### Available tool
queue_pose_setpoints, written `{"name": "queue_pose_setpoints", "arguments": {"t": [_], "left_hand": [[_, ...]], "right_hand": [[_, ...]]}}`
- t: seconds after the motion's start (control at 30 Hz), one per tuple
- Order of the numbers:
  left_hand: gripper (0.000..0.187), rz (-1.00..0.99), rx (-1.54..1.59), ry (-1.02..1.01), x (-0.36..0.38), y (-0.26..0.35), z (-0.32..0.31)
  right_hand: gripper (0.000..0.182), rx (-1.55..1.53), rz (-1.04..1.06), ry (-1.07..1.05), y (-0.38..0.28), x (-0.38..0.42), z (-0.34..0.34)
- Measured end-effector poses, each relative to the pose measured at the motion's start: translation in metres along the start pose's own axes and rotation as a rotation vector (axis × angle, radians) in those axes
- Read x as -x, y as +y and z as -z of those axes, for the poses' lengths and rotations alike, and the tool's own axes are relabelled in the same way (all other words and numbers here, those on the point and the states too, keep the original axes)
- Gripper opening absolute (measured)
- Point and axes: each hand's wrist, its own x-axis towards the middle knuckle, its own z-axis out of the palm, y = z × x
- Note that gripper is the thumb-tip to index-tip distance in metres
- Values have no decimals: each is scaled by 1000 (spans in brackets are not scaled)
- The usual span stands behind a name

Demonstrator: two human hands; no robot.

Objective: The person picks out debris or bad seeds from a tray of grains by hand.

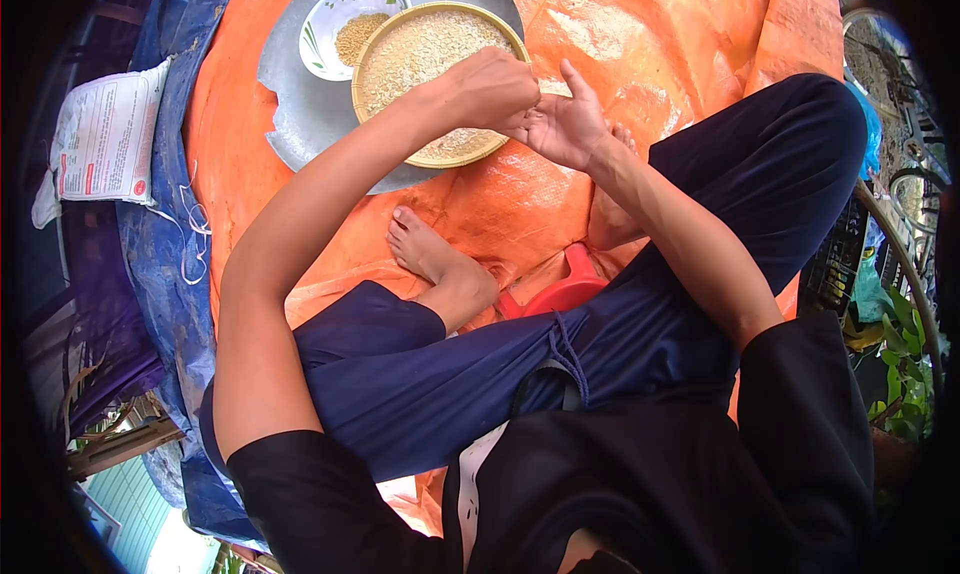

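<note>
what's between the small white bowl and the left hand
In the head view, the grain-filled round woven tray lies between the white bowl and the left hand.

orange tarp point(660, 44) | blue tarp point(165, 264) | white bowl point(335, 19) w/ green leaf pattern | red stool point(565, 294)

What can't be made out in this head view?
- Head view: whether the left hand pinches any grain; its curled fingers hide the tips.
- Right hand palm contents: too small to tell.
- Near rim of the woven tray: covered by the left hand.
- Print on the white sack: too small.
- Red stool: mostly hidden by legs.
</note>
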Motion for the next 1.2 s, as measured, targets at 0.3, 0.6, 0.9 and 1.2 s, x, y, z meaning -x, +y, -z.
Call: {"name": "queue_pose_setpoints", "arguments": {"t": [0.3, 0.6, 0.9, 1.2], "left_hand": [[9, 102, 259, -83, 5, -6, 17], [12, 25, 138, -119, -1, -1, 7], [12, -109, -67, 19, -5, 3, -9], [8, -125, -271, -34, -2, 20, -9]], "right_hand": [[96, 13, -43, -19, 3, -2, 1], [90, 38, -107, -74, 7, 2, 2], [84, 49, -41, 16, 3, 0, 0], [81, 36, -3, 49, 2, -1, 6]]}}
